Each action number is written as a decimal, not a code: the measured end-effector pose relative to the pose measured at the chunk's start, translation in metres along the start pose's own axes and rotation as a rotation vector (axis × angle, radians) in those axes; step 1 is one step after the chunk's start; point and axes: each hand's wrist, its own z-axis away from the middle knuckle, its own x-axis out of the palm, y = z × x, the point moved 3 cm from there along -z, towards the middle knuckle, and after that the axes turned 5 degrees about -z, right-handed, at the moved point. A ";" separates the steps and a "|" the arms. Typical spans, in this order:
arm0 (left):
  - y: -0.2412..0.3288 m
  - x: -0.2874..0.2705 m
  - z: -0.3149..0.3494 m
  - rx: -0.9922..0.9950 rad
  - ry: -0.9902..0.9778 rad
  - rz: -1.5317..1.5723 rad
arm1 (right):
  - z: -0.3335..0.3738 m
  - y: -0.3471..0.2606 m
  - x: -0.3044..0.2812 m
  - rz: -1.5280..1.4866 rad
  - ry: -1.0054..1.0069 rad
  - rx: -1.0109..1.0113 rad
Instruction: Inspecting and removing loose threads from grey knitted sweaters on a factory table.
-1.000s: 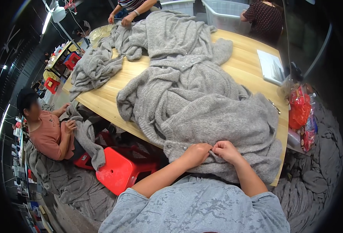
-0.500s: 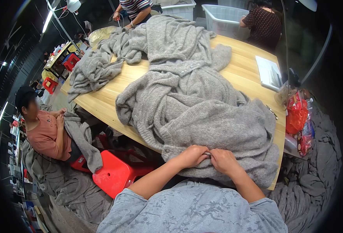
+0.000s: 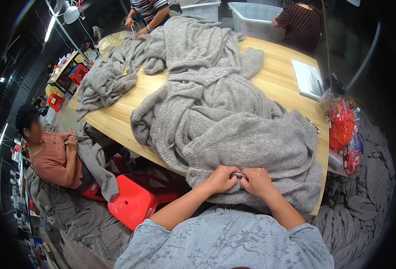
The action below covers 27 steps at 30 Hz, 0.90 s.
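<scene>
A grey knitted cardigan (image 3: 247,139) lies bunched along the near part of the wooden table (image 3: 278,85). At its near edge my left hand (image 3: 222,179) and my right hand (image 3: 257,182) are almost touching. Both are closed in a pinch on a fold of the knit, with a short piece of its edge showing between the fingertips. A button sits on the cardigan's band, left of my left hand. More grey knitwear (image 3: 191,45) is heaped at the table's far side, running on to a tangled pile (image 3: 106,83) at the far left.
A red stool (image 3: 133,204) stands left of me, beside a seated person (image 3: 52,152) holding grey knitwear. Across the table a person in stripes (image 3: 151,11) holds a small tool. White papers (image 3: 307,78) and red bags (image 3: 341,127) are at right; knitwear heaps (image 3: 354,201) lie below.
My hands have lifted very slightly and turned, so more of the pinched edge shows between them. The person in stripes has shifted their hands. The whole view has moved a little.
</scene>
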 end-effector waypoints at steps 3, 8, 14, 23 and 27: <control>-0.003 0.002 0.001 -0.030 0.004 0.043 | 0.002 0.002 0.001 -0.019 -0.001 0.007; -0.001 0.000 -0.002 -0.011 0.046 0.091 | 0.001 0.015 0.003 -0.224 0.055 0.074; -0.010 -0.002 -0.007 -0.077 0.058 0.145 | -0.012 0.026 0.000 -0.435 -0.031 0.231; -0.016 0.009 -0.006 -0.267 0.037 0.470 | -0.010 0.040 0.011 -0.627 -0.033 0.386; -0.016 0.011 -0.004 -0.363 -0.015 0.696 | -0.004 0.044 0.015 -0.821 -0.058 0.513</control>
